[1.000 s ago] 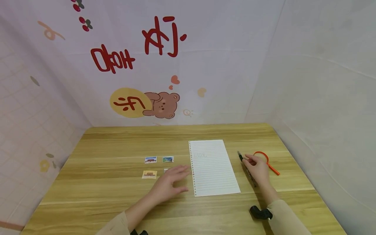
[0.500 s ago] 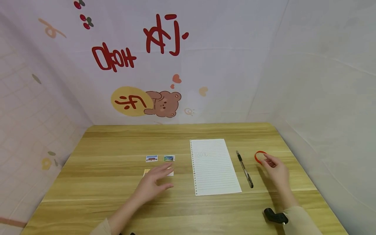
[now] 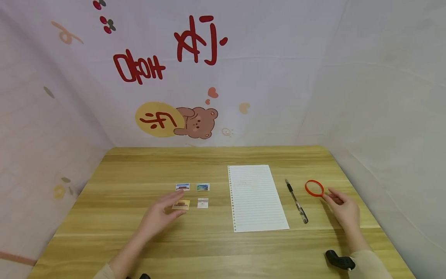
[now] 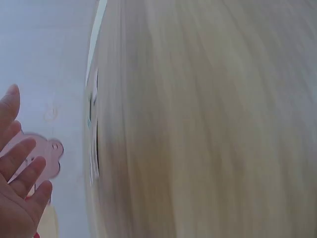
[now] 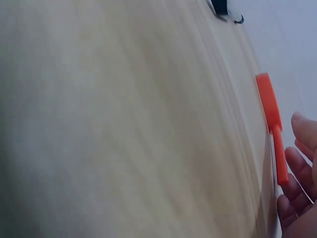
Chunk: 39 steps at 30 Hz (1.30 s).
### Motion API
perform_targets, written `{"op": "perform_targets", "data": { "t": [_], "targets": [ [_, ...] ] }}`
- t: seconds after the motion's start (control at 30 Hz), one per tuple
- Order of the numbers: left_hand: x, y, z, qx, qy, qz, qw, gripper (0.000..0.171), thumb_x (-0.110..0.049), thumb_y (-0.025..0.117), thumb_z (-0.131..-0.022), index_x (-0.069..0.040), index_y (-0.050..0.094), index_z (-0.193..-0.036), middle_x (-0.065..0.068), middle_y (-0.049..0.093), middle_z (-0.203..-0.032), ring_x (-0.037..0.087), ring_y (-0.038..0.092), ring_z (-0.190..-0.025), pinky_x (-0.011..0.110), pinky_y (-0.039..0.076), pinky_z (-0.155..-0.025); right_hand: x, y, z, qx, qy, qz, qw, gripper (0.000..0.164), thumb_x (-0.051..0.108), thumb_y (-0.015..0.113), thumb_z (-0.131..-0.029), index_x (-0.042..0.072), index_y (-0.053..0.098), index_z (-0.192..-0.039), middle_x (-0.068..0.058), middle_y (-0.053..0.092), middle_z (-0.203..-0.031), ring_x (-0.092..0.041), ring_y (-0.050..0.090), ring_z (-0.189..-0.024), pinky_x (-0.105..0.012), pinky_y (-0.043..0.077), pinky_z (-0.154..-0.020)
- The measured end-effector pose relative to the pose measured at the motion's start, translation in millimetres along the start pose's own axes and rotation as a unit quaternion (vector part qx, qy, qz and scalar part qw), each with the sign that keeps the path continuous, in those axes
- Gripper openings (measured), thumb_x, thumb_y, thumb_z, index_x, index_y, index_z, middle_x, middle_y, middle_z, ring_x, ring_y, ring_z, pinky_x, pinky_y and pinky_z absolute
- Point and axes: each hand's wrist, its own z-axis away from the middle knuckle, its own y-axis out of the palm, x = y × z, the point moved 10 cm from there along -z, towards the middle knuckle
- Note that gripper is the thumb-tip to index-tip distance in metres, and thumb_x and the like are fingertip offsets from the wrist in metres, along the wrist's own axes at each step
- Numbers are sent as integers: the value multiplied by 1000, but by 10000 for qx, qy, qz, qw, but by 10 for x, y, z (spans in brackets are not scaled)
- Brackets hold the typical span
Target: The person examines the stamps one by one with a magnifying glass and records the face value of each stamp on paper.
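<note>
On the right, my right hand (image 3: 346, 213) is at the handle of a red magnifying glass (image 3: 314, 196). The right wrist view shows the handle (image 5: 280, 157) beside loosely bent fingers, with the thumb apart from it. At left, my left hand (image 3: 156, 217) hovers with spread fingers over a yellow stamp (image 3: 181, 204) and holds nothing. Its fingertips partly cover a stamp with a red building (image 3: 182, 186). Nearby lie a blue-green stamp (image 3: 203, 187) and a pale stamp (image 3: 203, 203).
A lined sheet of paper (image 3: 258, 201) with faint writing lies mid-table. Between it and the magnifying glass is a black pen (image 3: 297, 201). Wall cloth (image 3: 265, 97) closes off the back and sides of the wooden table (image 3: 216, 252).
My right hand has moved right, off the pen and over to the magnifying glass handle. My left hand has drifted left from beside the paper, uncovering the pale stamp.
</note>
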Motion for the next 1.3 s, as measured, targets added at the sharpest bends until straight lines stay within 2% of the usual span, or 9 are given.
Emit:
{"op": "perform_targets", "data": {
  "t": [0.17, 0.27, 0.57, 0.67, 0.8, 0.9, 1.03, 1.17, 1.3],
  "targets": [
    [90, -114, 16, -196, 103, -178, 9996, 56, -13, 86, -76, -6, 68, -128, 11, 63, -132, 39, 55, -123, 58, 44, -99, -46, 7, 14, 282, -129, 136, 9994, 44, 20, 76, -89, -5, 66, -124, -23, 69, -105, 19, 50, -77, -4, 41, -67],
    [113, -128, 9, -245, 211, -359, 9988, 53, -13, 87, -75, -5, 69, -125, 10, 65, -129, 37, 58, -119, 57, 46, -97, -79, 21, 8, 425, -187, 160, 9988, 45, 20, 76, -89, -5, 65, -125, -26, 68, -109, 20, 50, -80, -3, 40, -69],
    [130, 75, -118, -125, 530, -680, 9962, 49, -15, 88, -74, -5, 72, -119, 10, 69, -119, 34, 61, -111, 56, 48, -93, -149, 31, -18, 491, -301, 463, 9973, 41, 26, 80, -86, 1, 72, -118, -9, 73, -105, 23, 43, -91, -4, 34, -77],
    [100, 165, -165, -102, 710, -687, 9951, 47, -15, 90, -71, -5, 74, -115, 8, 70, -116, 34, 61, -110, 56, 46, -94, -160, 30, -10, 463, -235, 585, 9969, 41, 29, 79, -87, 2, 73, -118, -12, 71, -110, 15, 44, -95, -11, 36, -79],
    [67, 256, -230, -88, 829, -718, 9939, 45, -18, 91, -69, -7, 76, -111, 8, 71, -113, 34, 59, -110, 55, 45, -95, -145, 39, 7, 491, -231, 737, 9958, 40, 28, 77, -88, 1, 72, -118, -20, 67, -116, -5, 50, -99, -27, 40, -84],
    [74, 313, -273, -61, 758, -721, 9945, 45, -20, 92, -68, -9, 78, -109, 6, 72, -111, 32, 58, -110, 53, 45, -96, -132, 42, 11, 495, -269, 821, 9950, 39, 27, 76, -89, 1, 72, -118, -21, 67, -116, -9, 51, -98, -34, 40, -85],
    [99, 395, -321, 20, 619, -718, 9955, 44, -21, 93, -67, -10, 79, -107, 3, 72, -107, 28, 59, -108, 50, 46, -94, -132, 47, 14, 491, -252, 898, 9944, 38, 27, 75, -90, 2, 72, -118, -20, 67, -116, -4, 49, -96, -36, 40, -85],
    [127, 487, -360, 217, 436, -709, 9963, 44, -23, 92, -68, -11, 78, -108, 2, 72, -107, 28, 58, -109, 50, 46, -94, -136, 60, 10, 493, -244, 930, 9941, 36, 26, 74, -91, 3, 73, -118, -20, 67, -116, -15, 52, -98, -42, 41, -85],
    [168, 561, -383, 410, 210, -752, 9961, 43, -23, 91, -71, -12, 78, -110, 1, 71, -109, 27, 57, -110, 49, 45, -97, -131, 61, 0, 425, -303, 998, 9936, 33, 25, 74, -91, 3, 74, -116, -20, 68, -114, -15, 53, -97, -41, 41, -85]
  ]
}}
